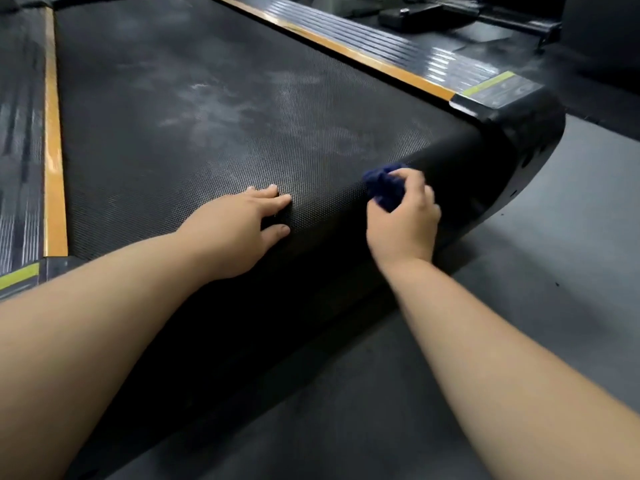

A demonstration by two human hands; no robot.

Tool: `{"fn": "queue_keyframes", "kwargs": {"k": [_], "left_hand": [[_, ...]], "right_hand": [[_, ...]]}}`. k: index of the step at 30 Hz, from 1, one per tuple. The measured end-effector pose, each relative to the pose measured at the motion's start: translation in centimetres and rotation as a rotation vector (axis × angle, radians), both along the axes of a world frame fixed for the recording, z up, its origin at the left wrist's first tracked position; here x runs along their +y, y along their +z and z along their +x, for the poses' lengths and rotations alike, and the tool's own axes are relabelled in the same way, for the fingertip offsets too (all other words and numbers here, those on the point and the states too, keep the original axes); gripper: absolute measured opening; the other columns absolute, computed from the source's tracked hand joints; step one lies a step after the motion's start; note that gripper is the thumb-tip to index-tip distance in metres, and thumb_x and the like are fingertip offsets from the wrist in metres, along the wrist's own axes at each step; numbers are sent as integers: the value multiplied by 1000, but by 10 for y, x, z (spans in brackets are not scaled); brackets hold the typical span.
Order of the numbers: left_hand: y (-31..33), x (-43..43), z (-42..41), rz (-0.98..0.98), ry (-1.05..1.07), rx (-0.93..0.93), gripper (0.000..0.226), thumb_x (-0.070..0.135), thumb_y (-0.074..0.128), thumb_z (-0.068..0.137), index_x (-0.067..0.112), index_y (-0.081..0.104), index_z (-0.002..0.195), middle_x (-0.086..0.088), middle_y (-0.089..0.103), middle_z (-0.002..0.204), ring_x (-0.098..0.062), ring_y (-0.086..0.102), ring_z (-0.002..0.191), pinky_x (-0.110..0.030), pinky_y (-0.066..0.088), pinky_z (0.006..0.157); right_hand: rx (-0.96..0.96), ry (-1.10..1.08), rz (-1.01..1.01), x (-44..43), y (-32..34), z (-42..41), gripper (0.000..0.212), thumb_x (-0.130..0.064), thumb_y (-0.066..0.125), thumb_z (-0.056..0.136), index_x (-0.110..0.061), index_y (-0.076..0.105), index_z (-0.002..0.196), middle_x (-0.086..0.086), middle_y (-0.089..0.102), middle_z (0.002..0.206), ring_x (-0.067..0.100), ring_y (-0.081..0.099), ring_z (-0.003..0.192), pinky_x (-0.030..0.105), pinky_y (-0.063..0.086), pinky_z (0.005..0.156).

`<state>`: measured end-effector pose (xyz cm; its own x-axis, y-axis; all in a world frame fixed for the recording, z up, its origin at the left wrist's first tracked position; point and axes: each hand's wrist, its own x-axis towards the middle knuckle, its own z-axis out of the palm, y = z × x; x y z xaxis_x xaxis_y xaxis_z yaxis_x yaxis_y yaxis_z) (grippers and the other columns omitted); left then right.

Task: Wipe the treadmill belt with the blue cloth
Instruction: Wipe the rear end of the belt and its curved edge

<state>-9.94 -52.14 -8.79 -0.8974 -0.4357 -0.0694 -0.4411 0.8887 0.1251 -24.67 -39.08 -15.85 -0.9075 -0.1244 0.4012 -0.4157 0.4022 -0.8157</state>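
The black textured treadmill belt (pixel 207 109) fills the middle of the head view, with pale dusty smears across its centre. A bunched dark blue cloth (pixel 382 187) sits against the belt's rounded rear edge, to the right. My right hand (pixel 407 220) grips that cloth with curled fingers. My left hand (pixel 239 226) lies flat on the belt near the rear edge, fingers straight and spread, holding nothing.
Orange-edged side rails run along the belt on the left (pixel 53 161) and the right (pixel 346 50). A black end cap (pixel 519 133) closes the right rear corner. Grey floor (pixel 554 271) lies to the right and below. Dark equipment (pixel 433 15) stands at the top right.
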Motion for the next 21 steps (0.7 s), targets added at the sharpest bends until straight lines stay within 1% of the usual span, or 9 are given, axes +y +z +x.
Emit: {"fn": "queue_keyframes", "kwargs": {"k": [3, 7, 10, 11, 13, 15, 17, 19, 21], "left_hand": [[-3, 1, 0, 1, 12, 8, 52, 44, 41, 97, 38, 26, 147, 18, 16, 155, -8, 13, 144, -34, 15, 114], [-1, -1, -1, 16, 14, 23, 52, 42, 44, 97, 38, 29, 146, 18, 17, 155, -7, 14, 144, -33, 15, 115], [-1, -2, -1, 10, 13, 28, 52, 41, 45, 97, 38, 29, 146, 17, 18, 155, -7, 15, 143, -29, 15, 113], [-2, -2, -1, 10, 10, 27, 52, 41, 44, 97, 39, 29, 146, 18, 17, 155, -7, 14, 143, -30, 15, 114], [-4, -2, 0, 16, 10, 27, 51, 41, 43, 97, 40, 28, 146, 20, 17, 154, -6, 14, 144, -33, 15, 115], [-6, -3, 0, 22, 25, 35, 50, 41, 42, 97, 40, 28, 146, 21, 17, 154, -7, 13, 144, -36, 15, 116], [-6, -3, 0, 24, 34, 38, 50, 41, 42, 98, 41, 28, 145, 22, 16, 154, -6, 13, 144, -41, 16, 117], [-5, -2, 0, 31, 35, 37, 50, 40, 43, 98, 40, 28, 145, 22, 16, 154, -6, 12, 144, -42, 16, 117], [-3, -1, -1, 31, 20, 57, 52, 38, 47, 96, 38, 30, 145, 19, 19, 154, -6, 15, 143, -35, 16, 117]], "right_hand": [[-54, -2, 44, 6, -2, -11, 27, -10, 59, 78, -15, 62, 105, 12, 58, 108, 37, 55, 97, 34, 41, 85], [103, 149, 11, -4, -10, 32, 20, -8, 58, 72, -10, 67, 91, 12, 59, 94, 36, 56, 86, 36, 45, 79], [154, 324, 13, 0, -16, 53, 30, -9, 60, 69, -10, 70, 98, 12, 56, 96, 30, 59, 85, 35, 50, 82], [148, 315, -5, 3, -14, 45, 30, -7, 62, 70, -10, 70, 98, 12, 55, 97, 28, 60, 84, 33, 50, 83], [97, 190, -71, 5, -2, 20, 24, -4, 64, 75, -8, 70, 98, 15, 56, 98, 26, 61, 84, 22, 46, 82], [17, 75, -68, 1, 13, -4, 20, -8, 62, 82, -11, 70, 100, 15, 58, 101, 28, 61, 88, 19, 41, 82], [-13, 76, 4, -10, 18, -5, 22, -13, 58, 82, -17, 73, 98, 14, 61, 101, 33, 61, 92, 29, 44, 85], [37, 153, 26, -18, 18, 14, 26, -15, 55, 76, -20, 75, 91, 14, 64, 96, 38, 60, 89, 36, 48, 83], [91, 272, 22, -22, 14, 38, 28, -17, 53, 70, -19, 76, 88, 12, 66, 90, 37, 60, 84, 38, 49, 81]]}}
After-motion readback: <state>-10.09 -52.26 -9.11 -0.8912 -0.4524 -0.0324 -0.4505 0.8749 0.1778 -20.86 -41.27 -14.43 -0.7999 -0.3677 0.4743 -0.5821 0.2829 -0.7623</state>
